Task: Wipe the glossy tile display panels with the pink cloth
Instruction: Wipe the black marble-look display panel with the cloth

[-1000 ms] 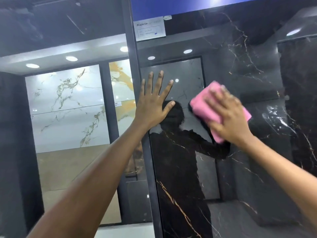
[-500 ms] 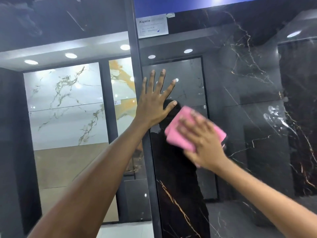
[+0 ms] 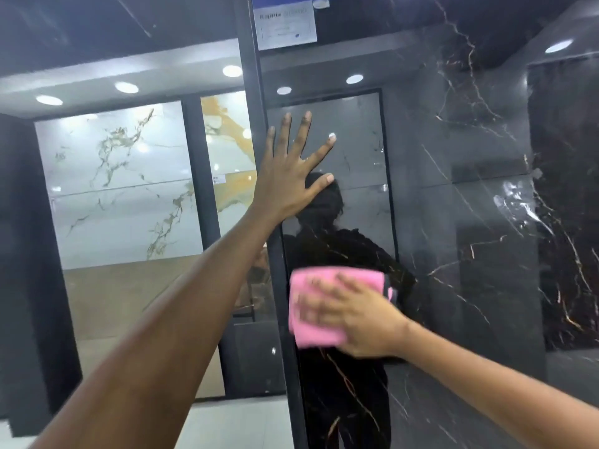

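Two hands up at the dark panel [image 3: 470,286]. Left hand [image 3: 288,176]: fingers straight and spread, palm flat on the glossy face just beside the black frame [image 3: 249,92], grasping nothing, only bracing. Right hand [image 3: 363,319]: laid flat over the cloth [image 3: 306,333], fingers stretched across it and pressing it to the tile. Probably not curled around it, though the motion blur there does not allow to be sure.

Cloth folded into a pad, touching the panel close to its left edge, just beside the frame and well below the left hand. One pink corner out past the fingers at the upper right.

Step in hand, by judgement: the middle of a wiping stroke on the left strip of this panel, with pressure on. Far from finished, it seems: much dark surface to the right and below, plus a second panel [image 3: 113,173] left of the frame, not touched by either hand now.

For the next move:
- Hold even pressure so the pad does not slip from under the flat fingers.
- Run along the frame edge without catching it.
- Shift the bracing palm afterwards and wipe its place too, since likely to leave a print on such gloss.
- Stay clear of the paper label [image 3: 287,27] at the top.
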`<state>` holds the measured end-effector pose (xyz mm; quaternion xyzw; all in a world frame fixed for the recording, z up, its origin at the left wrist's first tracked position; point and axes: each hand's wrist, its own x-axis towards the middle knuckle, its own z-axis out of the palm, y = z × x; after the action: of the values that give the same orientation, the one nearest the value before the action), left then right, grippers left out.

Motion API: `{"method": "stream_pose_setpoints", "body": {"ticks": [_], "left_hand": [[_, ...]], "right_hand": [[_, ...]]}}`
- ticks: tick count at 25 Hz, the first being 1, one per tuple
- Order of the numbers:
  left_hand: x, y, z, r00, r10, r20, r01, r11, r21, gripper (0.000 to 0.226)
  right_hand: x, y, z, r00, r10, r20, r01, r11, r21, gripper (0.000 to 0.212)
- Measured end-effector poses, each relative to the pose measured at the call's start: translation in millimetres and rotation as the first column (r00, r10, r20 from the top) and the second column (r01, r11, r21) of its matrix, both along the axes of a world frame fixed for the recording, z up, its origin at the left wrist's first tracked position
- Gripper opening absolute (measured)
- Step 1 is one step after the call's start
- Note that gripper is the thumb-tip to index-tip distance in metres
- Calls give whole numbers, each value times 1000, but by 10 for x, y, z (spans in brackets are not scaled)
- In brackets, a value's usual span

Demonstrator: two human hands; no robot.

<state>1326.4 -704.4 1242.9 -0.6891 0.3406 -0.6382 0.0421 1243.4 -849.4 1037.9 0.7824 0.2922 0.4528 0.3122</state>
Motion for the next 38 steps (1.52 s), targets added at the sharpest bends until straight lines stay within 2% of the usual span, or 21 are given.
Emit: {"method": "stream_pose_setpoints", "body": {"ticks": [2, 4, 6, 8, 9, 10, 12, 14, 16, 18, 20, 21, 23, 25, 26, 28, 30, 31, 33, 35, 38], "left_hand": [[-84, 31, -124, 999, -31, 41, 30, 1000, 7, 63], [-124, 30, -548, 986, -161, 41, 162, 986, -33, 62], [-145, 20, -1110, 972, -230, -54, 222, 968, -119, 61], [-91, 40, -1481, 982, -144, -126, 124, 981, -151, 60], [-59, 46, -1555, 988, -96, -124, 79, 987, -140, 60], [-40, 50, -1571, 989, -76, -126, 59, 990, -131, 60], [-38, 48, -1541, 988, -70, -138, 52, 990, -129, 59], [-18, 36, -1568, 990, -64, -128, 48, 991, -127, 60], [5, 40, -1594, 991, -71, -114, 57, 991, -121, 60], [-8, 53, -1575, 991, -69, -110, 57, 992, -111, 59], [-20, 50, -1586, 993, -61, -106, 50, 993, -105, 58], [-25, 48, -1589, 993, -58, -100, 48, 993, -108, 57], [-20, 60, -1576, 991, -61, -116, 49, 993, -110, 56], [-17, 68, -1576, 992, -58, -109, 47, 993, -108, 56], [-14, 59, -1577, 993, -56, -101, 45, 993, -107, 56], [1, 54, -1584, 993, -60, -97, 49, 992, -114, 56], [-1, 61, -1593, 993, -71, -99, 60, 991, -116, 55], [-9, 67, -1593, 992, -73, -100, 61, 991, -115, 55], [-36, 74, -1576, 993, -66, -100, 55, 992, -111, 54], [-48, 77, -1558, 991, -57, -118, 45, 993, -105, 55], [-27, 54, -1580, 992, -63, -112, 50, 993, -111, 55]], "right_hand": [[-169, -105, -274, 977, -56, -204, -35, 909, -416, 66], [-276, -456, 28, 999, -5, -48, -14, 922, -388, 63], [-357, -791, 465, 981, -64, 185, 28, 981, 190, 62], [-423, -908, 512, 947, -157, 282, -81, 729, 680, 66], [-376, -855, 276, 942, -167, 290, -105, 675, 731, 67], [-318, -743, -106, 954, -134, 269, -81, 747, 660, 67], [-336, -469, -936, 999, -29, 34, 25, 994, 107, 71], [-416, -533, -1155, 988, -61, -139, 18, 956, -292, 74], [-369, -707, -750, 1000, -14, -8, 14, 1000, -6, 63], [-346, -718, -217, 981, -43, 191, -87, 780, 620, 59], [-249, -463, -350, 968, -48, 245, -153, 661, 734, 61], [-177, -259, -735, 980, 1, 200, -126, 777, 616, 65], [-202, 131, -1604, 992, 16, -129, -9, 999, 47, 74], [-273, 77, -1859, 965, -116, -233, 37, 946, -322, 71], [-231, -18, -1750, 981, -87, -175, 32, 956, -293, 70], [-147, -90, -1308, 998, -58, 0, 57, 974, 219, 74], [-138, 66, -962, 993, -102, 57, 31, 701, 713, 69], [-138, 201, -1010, 994, -100, 38, 47, 727, 685, 67], [-103, 359, -1663, 986, -96, -136, 114, 985, 129, 75], [-284, 220, -2400, 915, -274, -295, 136, 901, -413, 88], [-446, -450, -2484, 942, -243, -230, 157, 929, -335, 102]]}}
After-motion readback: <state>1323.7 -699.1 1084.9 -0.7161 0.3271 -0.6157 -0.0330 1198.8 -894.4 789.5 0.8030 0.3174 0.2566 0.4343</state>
